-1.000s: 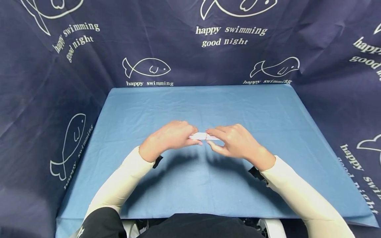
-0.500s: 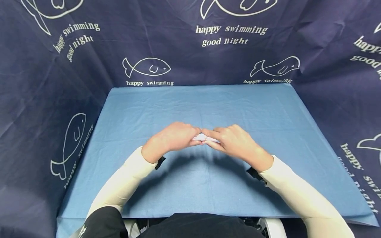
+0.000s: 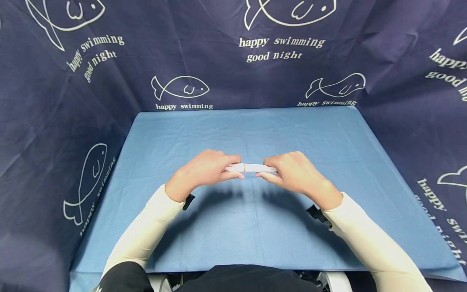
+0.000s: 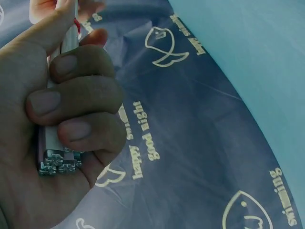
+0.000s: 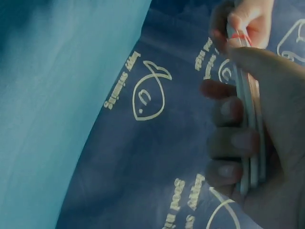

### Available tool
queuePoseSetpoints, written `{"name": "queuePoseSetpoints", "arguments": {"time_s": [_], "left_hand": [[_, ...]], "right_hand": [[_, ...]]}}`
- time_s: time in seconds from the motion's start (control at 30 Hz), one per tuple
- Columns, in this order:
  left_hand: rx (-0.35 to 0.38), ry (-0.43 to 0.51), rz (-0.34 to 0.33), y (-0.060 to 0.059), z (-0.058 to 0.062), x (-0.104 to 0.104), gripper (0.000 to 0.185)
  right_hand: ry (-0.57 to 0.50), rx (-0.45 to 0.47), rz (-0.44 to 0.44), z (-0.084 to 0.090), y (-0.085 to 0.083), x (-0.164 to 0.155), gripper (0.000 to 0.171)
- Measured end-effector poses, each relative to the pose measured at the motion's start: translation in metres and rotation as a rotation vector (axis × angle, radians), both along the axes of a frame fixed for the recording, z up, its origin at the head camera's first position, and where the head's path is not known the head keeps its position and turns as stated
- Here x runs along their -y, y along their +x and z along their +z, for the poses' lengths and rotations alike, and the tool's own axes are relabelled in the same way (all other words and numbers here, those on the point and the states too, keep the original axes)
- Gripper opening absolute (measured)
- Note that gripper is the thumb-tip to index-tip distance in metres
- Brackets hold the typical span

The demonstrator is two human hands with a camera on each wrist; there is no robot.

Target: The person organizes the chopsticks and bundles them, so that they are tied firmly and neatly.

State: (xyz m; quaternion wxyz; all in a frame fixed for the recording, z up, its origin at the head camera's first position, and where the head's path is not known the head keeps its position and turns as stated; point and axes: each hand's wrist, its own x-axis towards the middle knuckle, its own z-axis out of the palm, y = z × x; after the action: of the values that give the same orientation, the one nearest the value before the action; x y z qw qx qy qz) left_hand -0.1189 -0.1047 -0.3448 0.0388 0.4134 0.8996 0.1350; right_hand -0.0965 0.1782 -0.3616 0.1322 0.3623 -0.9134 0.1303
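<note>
Dark curtain (image 3: 54, 121) with white fish drawings and the words "happy swimming good night" stands at the left side, goes on behind the table and comes around to the right side too. Next to it is the table, covered by a blue cloth (image 3: 204, 227) with some soft wrinkles. Over the middle of the cloth the left hand (image 3: 204, 170) is raised a little above the surface, its shadow falling on the cloth below. Its fingers (image 4: 71, 100) are curled around the left end of a bundle of thin white sticks (image 3: 251, 167), and the thumb presses on the top; in the left wrist view the cut ends of the sticks (image 4: 55, 164) show under the little finger. The bundle lies level between both hands, more or less parallel to the near edge of the table, and only a short middle part is visible. A thin red band (image 3: 245, 167) goes around it there, just beside the left fingertips. The right hand (image 3: 295, 174) grips the other end in the same way, fingers (image 5: 228, 143) wrapped around the sticks, thumb on top. Both arms wear pale long sleeves (image 3: 368, 239) with a black strap at each wrist.
</note>
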Motion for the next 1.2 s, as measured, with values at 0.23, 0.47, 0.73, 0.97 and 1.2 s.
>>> {"name": "queuePoseSetpoints", "arguments": {"time_s": [0.23,0.47,0.73,0.97,1.2], "left_hand": [[-0.1,-0.038,0.02,0.0,-0.006,-0.001,0.021],[-0.175,-0.061,-0.048,0.004,-0.017,-0.012,0.026],[-0.121,-0.003,0.084,-0.001,-0.017,0.012,0.039],[-0.072,0.404,0.097,-0.003,-0.018,0.02,0.04],[-0.171,0.693,0.156,-0.004,-0.027,0.015,0.047]], "right_hand": [[-0.014,0.068,-0.066,-0.003,-0.002,0.0,0.041],[-0.041,0.084,-0.046,-0.015,0.0,0.009,0.04],[-0.089,0.142,-0.056,-0.019,-0.002,-0.001,0.041],[-0.348,0.204,-0.044,-0.008,-0.007,-0.003,0.015],[-0.402,0.198,-0.098,-0.001,-0.011,0.006,0.011]]}}
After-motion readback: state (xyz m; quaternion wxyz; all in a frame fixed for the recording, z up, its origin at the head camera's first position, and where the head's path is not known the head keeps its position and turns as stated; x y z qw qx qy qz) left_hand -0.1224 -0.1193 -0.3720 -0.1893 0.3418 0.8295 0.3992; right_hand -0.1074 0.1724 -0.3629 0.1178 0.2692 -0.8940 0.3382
